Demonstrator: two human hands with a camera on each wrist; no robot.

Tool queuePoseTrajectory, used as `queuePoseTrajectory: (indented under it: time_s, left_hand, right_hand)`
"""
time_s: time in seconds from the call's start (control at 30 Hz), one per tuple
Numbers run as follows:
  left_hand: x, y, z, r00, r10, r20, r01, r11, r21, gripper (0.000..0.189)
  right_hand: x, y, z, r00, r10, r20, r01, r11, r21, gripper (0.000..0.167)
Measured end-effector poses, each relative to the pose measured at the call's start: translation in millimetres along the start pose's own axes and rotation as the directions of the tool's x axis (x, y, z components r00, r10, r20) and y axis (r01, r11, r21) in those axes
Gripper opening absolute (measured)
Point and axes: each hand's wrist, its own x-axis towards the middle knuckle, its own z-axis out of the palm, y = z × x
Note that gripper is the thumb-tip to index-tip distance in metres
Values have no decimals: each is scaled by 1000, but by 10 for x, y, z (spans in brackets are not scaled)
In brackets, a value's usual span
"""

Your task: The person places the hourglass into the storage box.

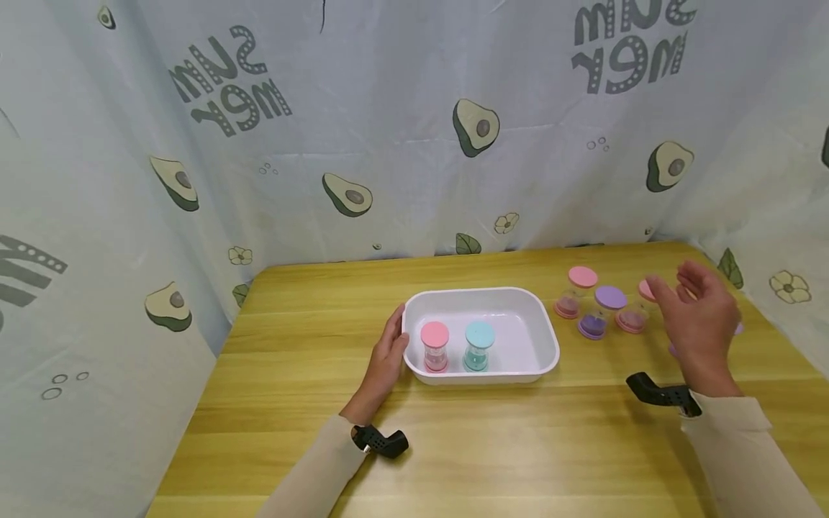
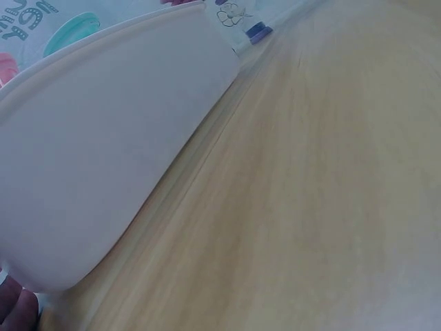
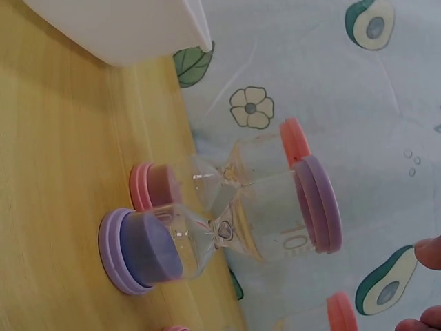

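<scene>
A white tray [image 1: 518,378] holds a pink-capped sandglass [image 1: 435,334] and a light-blue-capped sandglass [image 1: 480,335], both upright. My left hand [image 1: 385,356] rests against the tray's left end, fingers along the outer wall and thumb by the rim. On the right, my right hand [image 1: 701,327] hovers with bent, spread fingers and nothing between them. Close left of it stand a pink sandglass [image 1: 633,319], a purple sandglass [image 3: 148,249] and another pink sandglass [image 1: 568,305]. Purple edges [image 1: 738,329] of a further item show behind the right hand, mostly hidden.
The wooden table [image 1: 311,403] extends around the tray. A white curtain [image 1: 388,108] printed with avocados hangs along the back and sides of the table. Black wrist cameras [image 1: 382,440] sit on both forearms.
</scene>
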Motion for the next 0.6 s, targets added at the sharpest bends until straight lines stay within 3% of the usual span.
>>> queuePoseTrajectory:
  time_s: [0.6]
  left_hand:
    - [-9,17,21,1000,3,-11,-3,1000,9,52]
  right_hand:
    - [50,115,-11,993,107,49,-103,991,-81,68]
